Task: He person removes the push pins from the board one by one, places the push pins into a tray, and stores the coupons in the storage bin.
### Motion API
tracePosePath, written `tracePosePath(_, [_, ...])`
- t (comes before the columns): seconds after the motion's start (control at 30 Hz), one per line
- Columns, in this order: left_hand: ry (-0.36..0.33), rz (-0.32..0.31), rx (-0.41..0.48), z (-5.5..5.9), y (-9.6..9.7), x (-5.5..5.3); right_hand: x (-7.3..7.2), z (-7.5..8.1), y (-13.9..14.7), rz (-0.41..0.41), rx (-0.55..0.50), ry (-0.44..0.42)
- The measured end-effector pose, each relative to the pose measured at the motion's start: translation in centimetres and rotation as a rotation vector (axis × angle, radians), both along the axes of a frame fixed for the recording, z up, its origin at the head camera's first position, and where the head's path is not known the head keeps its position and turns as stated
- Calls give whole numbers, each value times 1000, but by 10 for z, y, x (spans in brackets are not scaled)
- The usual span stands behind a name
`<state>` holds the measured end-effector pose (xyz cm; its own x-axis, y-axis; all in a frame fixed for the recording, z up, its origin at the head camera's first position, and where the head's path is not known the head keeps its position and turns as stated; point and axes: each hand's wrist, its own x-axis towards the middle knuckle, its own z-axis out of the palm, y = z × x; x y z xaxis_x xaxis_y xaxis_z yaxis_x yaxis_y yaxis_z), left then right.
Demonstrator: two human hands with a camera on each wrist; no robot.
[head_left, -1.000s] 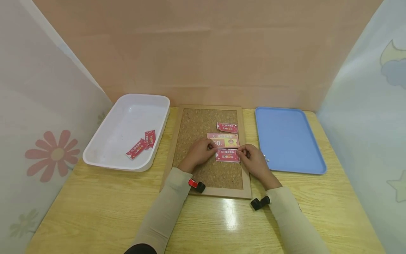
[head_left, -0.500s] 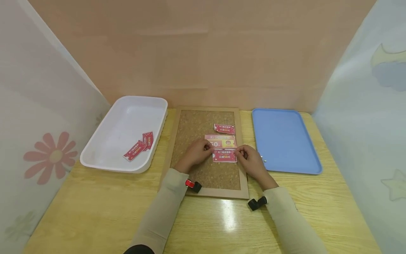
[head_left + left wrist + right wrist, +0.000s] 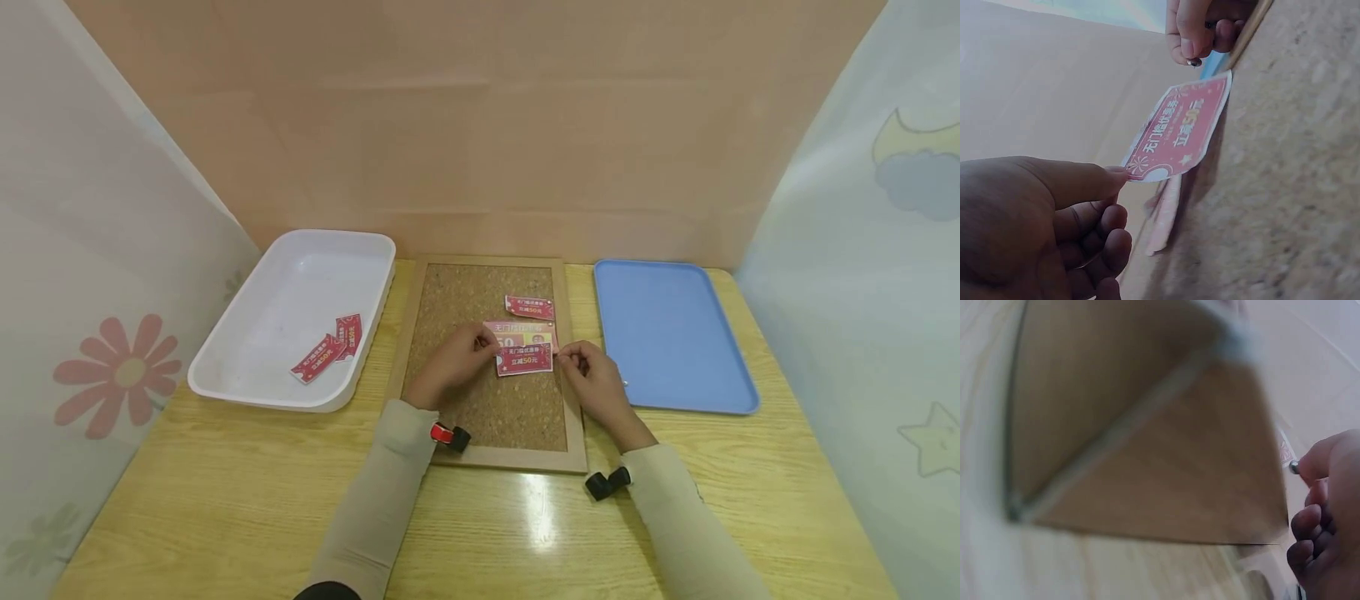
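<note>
My left hand (image 3: 457,358) pinches the left end of a red coupon (image 3: 525,361) between thumb and forefinger. In the left wrist view the coupon (image 3: 1179,134) is tilted up off the cork. My right hand (image 3: 596,383), at the coupon's right end, pinches a small shiny metal thumbtack (image 3: 1194,62), whose silver head (image 3: 1294,467) also shows in the right wrist view. On the corkboard (image 3: 487,408), a larger pink-and-yellow coupon (image 3: 517,340) lies partly behind the held one. Above it is another red coupon (image 3: 528,307) with a tack at its right edge.
A white basin (image 3: 300,292) at the left contains two overlapping red coupons (image 3: 318,358). To the right of the board lies a blue tray (image 3: 675,333) with tiny shiny tacks (image 3: 626,383) at its left edge. Patterned side walls and a brown back sheet enclose the table.
The held red coupon has risen on the board and now overlaps the lower part of the pink-and-yellow coupon. Both hands stay at its ends. The head view has shifted slightly.
</note>
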<state>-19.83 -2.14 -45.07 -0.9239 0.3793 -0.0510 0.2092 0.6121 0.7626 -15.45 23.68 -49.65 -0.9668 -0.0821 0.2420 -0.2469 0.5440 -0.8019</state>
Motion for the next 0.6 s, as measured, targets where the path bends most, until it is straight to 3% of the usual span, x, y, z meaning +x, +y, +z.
tracePosePath(0.37, [29, 77, 27, 16, -11, 2, 1, 3, 0, -85, -106, 143])
tracePosePath(0.6, [134, 130, 25, 30, -26, 2, 2, 6, 1, -152, -156, 204])
